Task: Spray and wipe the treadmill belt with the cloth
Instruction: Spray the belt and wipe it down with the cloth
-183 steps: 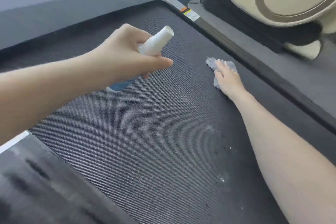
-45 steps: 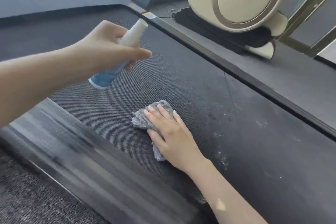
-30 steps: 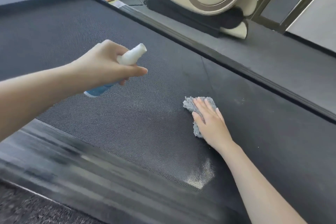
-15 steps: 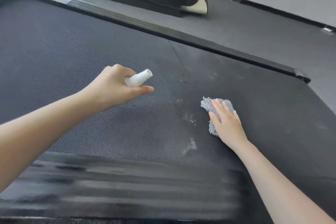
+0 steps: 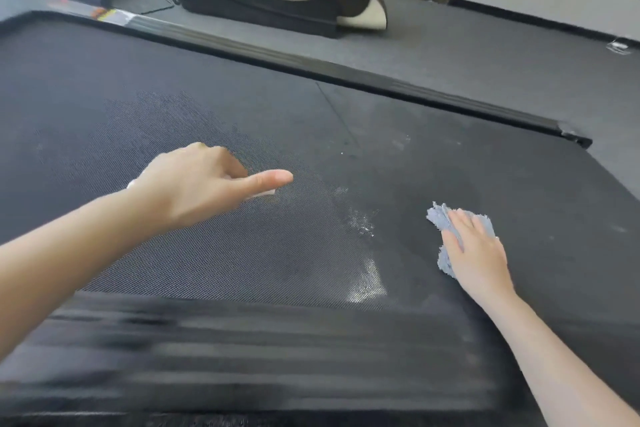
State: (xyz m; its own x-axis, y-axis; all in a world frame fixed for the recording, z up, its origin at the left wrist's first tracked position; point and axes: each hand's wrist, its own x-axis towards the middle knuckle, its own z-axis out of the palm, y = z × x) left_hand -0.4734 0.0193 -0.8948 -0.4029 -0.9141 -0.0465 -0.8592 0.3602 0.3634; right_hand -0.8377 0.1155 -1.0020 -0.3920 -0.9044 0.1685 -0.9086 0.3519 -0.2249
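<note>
two hands work the treadmill belt [image 5: 173, 87]. centre left, the left hand [image 5: 204, 184] grips the spray bottle [image 5: 264, 193], mostly hidden, its long axis level across the frame, white nozzle pointing right; half a second ago it tilted up above the thumb. lower right, the right hand [image 5: 479, 253], fingers straight, presses the grey cloth [image 5: 437, 218] flat.

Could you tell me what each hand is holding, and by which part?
The left hand grips the spray bottle round its body, only the white tip showing; the right hand holds nothing, pressing flat on the cloth.
</note>
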